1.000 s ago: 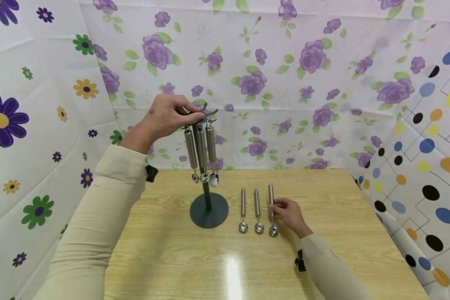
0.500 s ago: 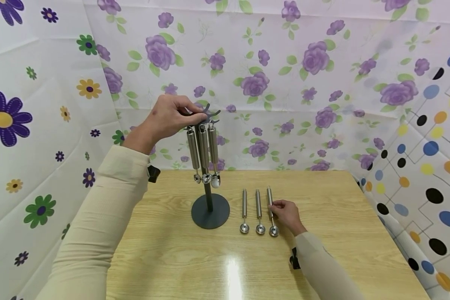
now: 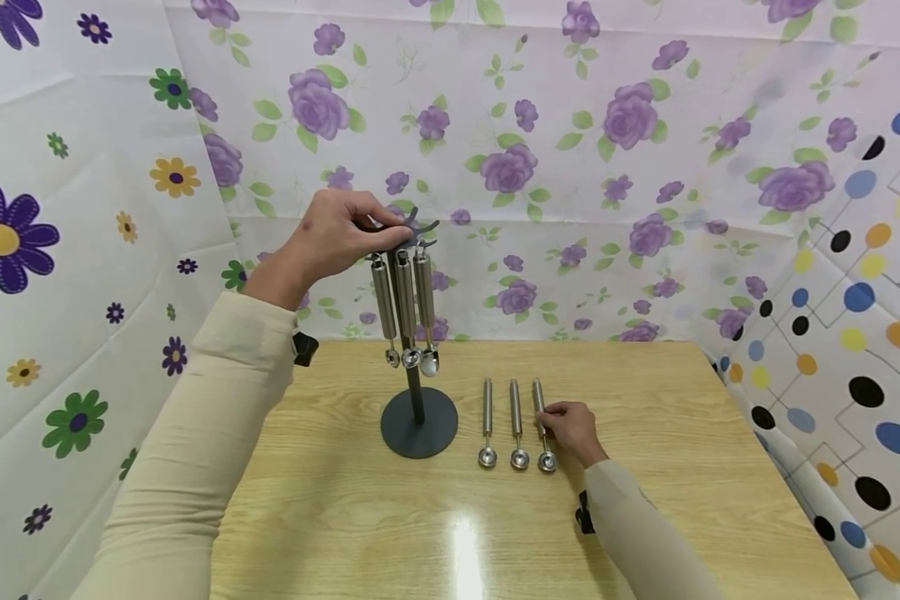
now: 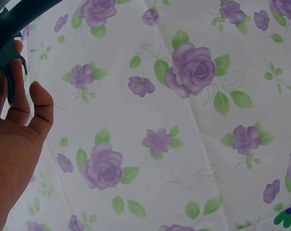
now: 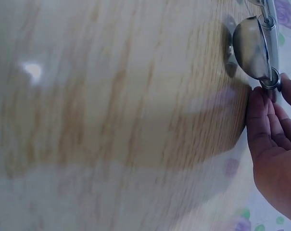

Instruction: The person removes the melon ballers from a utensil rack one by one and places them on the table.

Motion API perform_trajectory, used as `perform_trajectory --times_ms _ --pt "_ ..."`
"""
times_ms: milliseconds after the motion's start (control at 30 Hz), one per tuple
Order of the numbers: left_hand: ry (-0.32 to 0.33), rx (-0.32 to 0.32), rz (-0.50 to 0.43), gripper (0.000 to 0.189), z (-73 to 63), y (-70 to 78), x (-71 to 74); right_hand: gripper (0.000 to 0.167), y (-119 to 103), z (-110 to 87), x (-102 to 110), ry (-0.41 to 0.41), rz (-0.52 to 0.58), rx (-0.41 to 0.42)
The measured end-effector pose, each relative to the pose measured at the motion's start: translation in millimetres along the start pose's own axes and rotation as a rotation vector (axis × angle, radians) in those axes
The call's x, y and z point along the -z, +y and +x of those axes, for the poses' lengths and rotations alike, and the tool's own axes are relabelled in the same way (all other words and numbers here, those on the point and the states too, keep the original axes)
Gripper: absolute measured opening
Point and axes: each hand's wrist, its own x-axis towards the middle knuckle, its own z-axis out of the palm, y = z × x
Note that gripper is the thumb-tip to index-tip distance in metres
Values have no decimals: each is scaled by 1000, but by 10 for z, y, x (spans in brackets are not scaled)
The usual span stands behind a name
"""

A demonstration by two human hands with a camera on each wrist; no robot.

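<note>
My left hand [image 3: 348, 223] grips the top of a dark metal stand [image 3: 418, 422] between thumb and fingers; the left wrist view shows the stand's curved hooks [image 4: 13, 67] by those fingers. Several steel scoops [image 3: 405, 296] with thick handles and small bowls hang from the hooks. On the table to the right lie three larger round-bowled scoops, handles pointing away. My right hand [image 3: 573, 429] pinches the handle of the rightmost scoop [image 3: 547, 461]. Its deep round bowl [image 5: 251, 48] shows in the right wrist view. Beside it lie the middle scoop [image 3: 519, 458] and the left scoop [image 3: 487, 456].
The wooden table [image 3: 360, 533] reaches back to a flowered cloth [image 3: 510, 167]. Another flowered cloth [image 3: 105, 317] hangs on the left, and a dotted cloth [image 3: 855, 333] on the right. The stand's round base rests left of the three scoops.
My right hand has shifted the rightmost scoop's handle slightly left and toward me, nearly in line with the other two. My left hand keeps its grip on the stand.
</note>
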Motion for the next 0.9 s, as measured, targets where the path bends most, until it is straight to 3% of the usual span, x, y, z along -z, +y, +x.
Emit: perform_trajectory --times_ms 900 --pt "0 6 -1 18 -16 17 6 20 -82 -7 -33 19 -75 -42"
